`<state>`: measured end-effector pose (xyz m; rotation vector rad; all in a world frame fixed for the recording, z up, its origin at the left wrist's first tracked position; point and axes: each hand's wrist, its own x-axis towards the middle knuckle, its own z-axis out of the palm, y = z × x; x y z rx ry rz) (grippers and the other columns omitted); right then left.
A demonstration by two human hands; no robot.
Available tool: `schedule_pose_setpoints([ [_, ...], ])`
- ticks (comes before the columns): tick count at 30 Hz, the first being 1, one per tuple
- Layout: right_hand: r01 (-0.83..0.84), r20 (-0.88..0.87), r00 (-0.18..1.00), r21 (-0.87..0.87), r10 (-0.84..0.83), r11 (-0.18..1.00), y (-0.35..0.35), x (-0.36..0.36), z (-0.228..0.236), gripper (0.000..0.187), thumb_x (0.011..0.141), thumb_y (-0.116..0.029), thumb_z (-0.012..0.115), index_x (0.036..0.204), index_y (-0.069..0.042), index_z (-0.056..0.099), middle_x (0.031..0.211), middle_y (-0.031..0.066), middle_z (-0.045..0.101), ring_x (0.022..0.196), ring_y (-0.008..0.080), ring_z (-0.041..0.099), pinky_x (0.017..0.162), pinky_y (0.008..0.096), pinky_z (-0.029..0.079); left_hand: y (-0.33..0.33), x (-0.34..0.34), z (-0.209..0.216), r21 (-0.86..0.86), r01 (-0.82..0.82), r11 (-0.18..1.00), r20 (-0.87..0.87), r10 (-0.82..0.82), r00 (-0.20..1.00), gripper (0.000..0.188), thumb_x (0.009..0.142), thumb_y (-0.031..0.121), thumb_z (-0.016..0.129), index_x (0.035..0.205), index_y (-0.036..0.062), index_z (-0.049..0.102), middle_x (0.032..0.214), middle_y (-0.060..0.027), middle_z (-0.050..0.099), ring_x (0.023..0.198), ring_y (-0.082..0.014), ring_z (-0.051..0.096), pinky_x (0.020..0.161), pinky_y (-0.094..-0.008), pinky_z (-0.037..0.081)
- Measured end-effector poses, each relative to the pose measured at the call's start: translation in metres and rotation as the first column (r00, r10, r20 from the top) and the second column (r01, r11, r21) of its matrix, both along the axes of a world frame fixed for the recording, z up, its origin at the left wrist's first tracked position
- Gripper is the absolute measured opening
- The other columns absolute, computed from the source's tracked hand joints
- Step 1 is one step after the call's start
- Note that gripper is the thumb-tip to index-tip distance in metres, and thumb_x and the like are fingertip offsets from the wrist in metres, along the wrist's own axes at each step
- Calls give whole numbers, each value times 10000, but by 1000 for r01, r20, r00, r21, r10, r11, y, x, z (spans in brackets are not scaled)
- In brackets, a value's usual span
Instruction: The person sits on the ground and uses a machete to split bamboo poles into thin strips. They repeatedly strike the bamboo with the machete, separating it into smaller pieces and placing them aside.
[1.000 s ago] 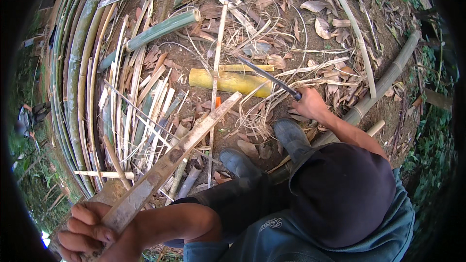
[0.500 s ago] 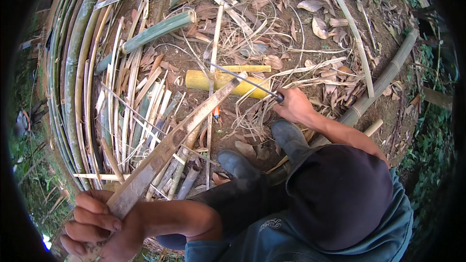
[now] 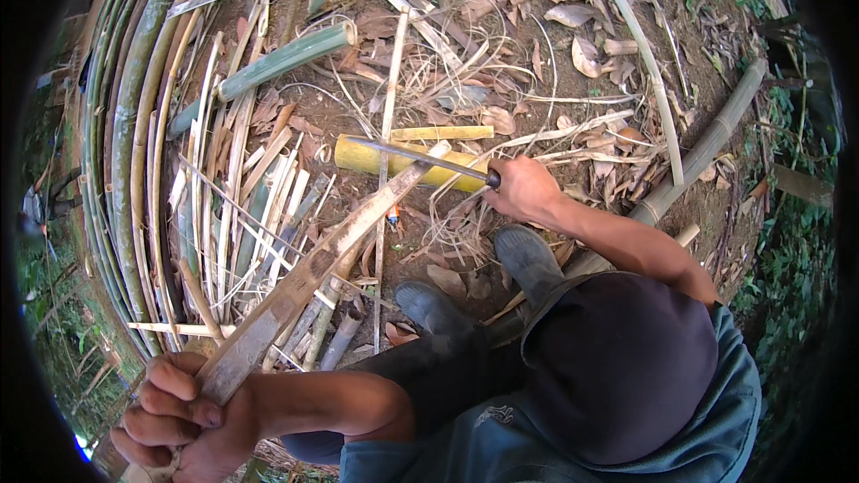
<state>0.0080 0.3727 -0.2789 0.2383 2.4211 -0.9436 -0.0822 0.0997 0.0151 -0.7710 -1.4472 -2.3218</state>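
Note:
My left hand (image 3: 174, 416) is closed around the lower end of a long split bamboo slat (image 3: 300, 291), which slants up and away to the right. Its far end, pale at the tip, lies over a short yellow bamboo section (image 3: 360, 155) on the ground. In my right hand (image 3: 526, 188) is the dark handle of a long knife (image 3: 456, 166). The knife's narrow blade points left, crossing the slat near its tip, above the yellow bamboo. Whether the edge touches the slat I cannot tell. A thin upright bamboo strip (image 3: 391, 89) also crosses the yellow piece.
Split bamboo strips (image 3: 228, 206) and long poles (image 3: 143, 125) lie to the left. A green bamboo length (image 3: 286, 63) rests among them. My boots (image 3: 528, 259) stand near the yellow piece. Shavings (image 3: 447, 80) and dry leaves litter the soil; a thick pole (image 3: 707, 152) lies right.
My right hand has moved slightly left, and the knife blade lies flatter across the slat's end. The slat's tip shows paler. My left hand keeps its hold.

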Motion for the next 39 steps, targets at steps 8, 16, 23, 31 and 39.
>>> schedule_pose_setpoints([
  [8,119,120,986,-13,-116,993,14,13,-45,295,795,-251,667,921,16,675,817,281,683,798,436,688,770,506,567,13,3,3,-98,-257,962,-9,257,966,438,870,520,501,647,196,309,478,39,257,379,-86,232,454,-273,215],
  [16,35,164,985,95,-51,995,17,25,0,318,827,-262,633,968,21,668,843,260,697,802,418,703,784,504,574,6,10,-3,-32,-52,998,-13,51,999,430,876,494,486,650,185,293,489,28,271,378,-91,230,466,-273,219],
  [23,29,171,985,55,-38,998,14,34,16,305,820,-229,620,986,21,678,854,287,688,823,422,703,788,493,575,6,6,-11,6,62,998,-70,-61,996,440,873,524,500,673,180,312,492,14,271,383,-99,238,471,-281,230],
  [31,159,337,931,-17,-144,987,49,29,-85,267,764,-230,686,832,28,683,728,215,695,695,374,698,711,452,574,15,16,-3,-60,-89,994,-67,85,994,439,828,543,489,693,163,318,537,-17,301,416,-122,265,488,-286,235],
  [39,84,98,991,60,-90,995,18,29,-7,289,772,-252,677,932,-12,693,788,247,689,759,426,689,770,495,563,8,15,-6,5,9,1000,-82,-9,997,478,866,580,477,701,156,332,543,-5,280,421,-123,260,496,-284,243],
])
